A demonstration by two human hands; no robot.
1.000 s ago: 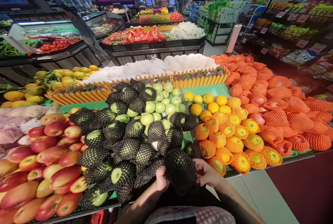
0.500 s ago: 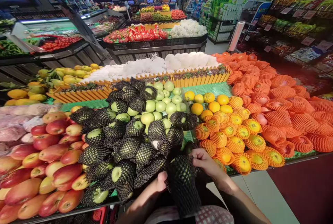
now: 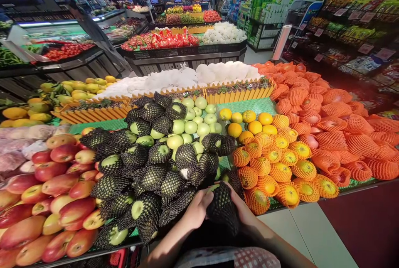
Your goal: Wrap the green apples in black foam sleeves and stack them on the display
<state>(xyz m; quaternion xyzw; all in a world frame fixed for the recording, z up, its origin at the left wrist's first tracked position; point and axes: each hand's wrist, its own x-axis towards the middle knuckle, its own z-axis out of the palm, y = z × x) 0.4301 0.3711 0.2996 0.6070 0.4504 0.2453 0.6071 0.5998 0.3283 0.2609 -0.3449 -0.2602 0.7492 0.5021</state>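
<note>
A green apple in a black foam net (image 3: 222,206) is held between both hands at the front edge of the fruit stand. My left hand (image 3: 197,210) is closed on its left side, the thumb near the top. Along the right side lies my right hand (image 3: 242,209), its fingers mostly hidden behind the net. The loose end of the net hangs down toward my body. Just beyond it are other netted green apples (image 3: 152,176), and farther back a group of bare green apples (image 3: 190,126).
Red apples (image 3: 65,185) are piled at the left. Oranges (image 3: 255,127), several in orange nets, lie to the right, beside a heap of orange-netted fruit (image 3: 336,122). A yellow picket planter (image 3: 240,92) runs across the back. Snack shelves (image 3: 361,31) stand far right.
The netted apple has turned more upright, and its net tail hangs less far down. My left hand has moved up onto the apple's side; my right hand has shifted lower along the other side.
</note>
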